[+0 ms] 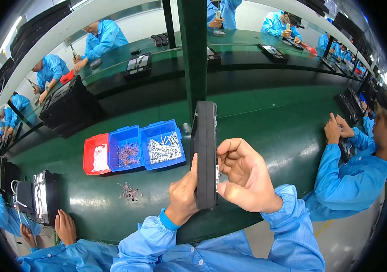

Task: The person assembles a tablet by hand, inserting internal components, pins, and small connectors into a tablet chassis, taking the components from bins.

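Grips a black case (207, 156) upright at the near side of the green counter (247, 109), keeping the left hand (182, 195) clamped on its lower left side. Curls the right hand (252, 181) close by the right face, with thumb and forefinger apart; cannot tell whether touching it. Has to the left, side by side on the counter, a red bin (87, 156) of white bits (100, 158), a blue bin (121, 134) of thin reddish wires (128, 155) and a second blue bin (157, 132) of white strips (164, 148). Has nearer a small loose pile (131, 193) of similar wires.

no legible words, no readable numbers
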`<state>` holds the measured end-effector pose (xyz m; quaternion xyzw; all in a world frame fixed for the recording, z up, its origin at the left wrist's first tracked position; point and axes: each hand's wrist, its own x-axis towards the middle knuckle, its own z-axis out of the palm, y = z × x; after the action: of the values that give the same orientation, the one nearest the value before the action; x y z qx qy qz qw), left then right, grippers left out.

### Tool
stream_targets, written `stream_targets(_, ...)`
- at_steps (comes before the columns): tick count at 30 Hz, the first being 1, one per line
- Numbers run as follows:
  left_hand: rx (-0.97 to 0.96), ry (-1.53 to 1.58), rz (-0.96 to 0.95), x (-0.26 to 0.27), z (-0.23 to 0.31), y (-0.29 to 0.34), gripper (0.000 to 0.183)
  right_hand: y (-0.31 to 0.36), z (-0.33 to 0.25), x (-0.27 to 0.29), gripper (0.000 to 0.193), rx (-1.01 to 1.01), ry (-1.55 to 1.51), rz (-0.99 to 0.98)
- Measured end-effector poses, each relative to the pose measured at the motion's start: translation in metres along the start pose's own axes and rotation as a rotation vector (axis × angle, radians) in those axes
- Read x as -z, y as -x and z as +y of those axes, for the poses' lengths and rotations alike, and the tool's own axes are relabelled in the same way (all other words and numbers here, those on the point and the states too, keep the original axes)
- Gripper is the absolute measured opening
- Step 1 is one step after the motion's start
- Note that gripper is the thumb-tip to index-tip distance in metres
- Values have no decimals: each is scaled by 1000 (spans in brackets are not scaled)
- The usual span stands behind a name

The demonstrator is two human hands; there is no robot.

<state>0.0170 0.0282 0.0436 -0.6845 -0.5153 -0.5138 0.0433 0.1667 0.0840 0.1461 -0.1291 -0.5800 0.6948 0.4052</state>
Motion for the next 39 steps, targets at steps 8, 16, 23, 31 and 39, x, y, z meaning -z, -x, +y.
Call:
stream_targets(8, 0, -56, -19, -3, -7, 9, 62, 0, -7, 15, 60, 37, -14, 29)
stream_targets(16, 524, 870, -139, 19, 9, -1, 30, 40, 23, 105, 47, -104, 483, 179)
stream_targets(23, 1103, 893, -1007, 34, -23, -24, 66, 119, 77, 91, 33, -637, -174, 348)
stream_targets(31, 528, 211, -847, 34, -33, -4, 37, 151, 84, -10, 33, -713, -310, 531)
stream_targets(39, 339, 113, -817, 30, -35, -7, 29, 146, 89, -36, 42, -556, -502, 332)
